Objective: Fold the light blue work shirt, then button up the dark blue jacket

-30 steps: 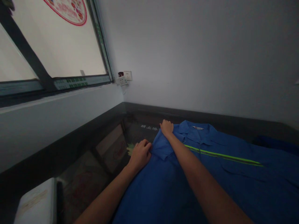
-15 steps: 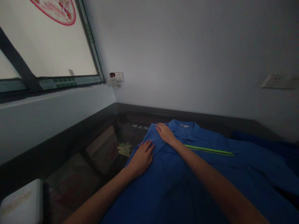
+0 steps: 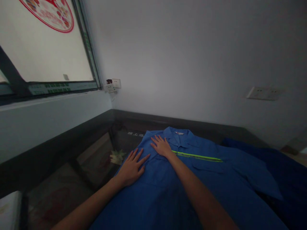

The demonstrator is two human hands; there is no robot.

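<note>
- Head view: my left hand [image 3: 131, 169] lies palm down on the blue shirt [image 3: 211, 179], fingers spread and pinching nothing, probably so the pressure covers more cloth.
- My right hand [image 3: 162, 147], farther out, rests beside the collar [image 3: 188, 139], fingers loosely spread; flatness likely steadies the fabric without bunching.
- Front up, the shirt covers the tabletop [image 3: 62, 159] beneath both hands and rightward, perhaps for easy reach.
- Dark blue cloth [image 3: 285, 172] lies well right of my fingers.
</note>
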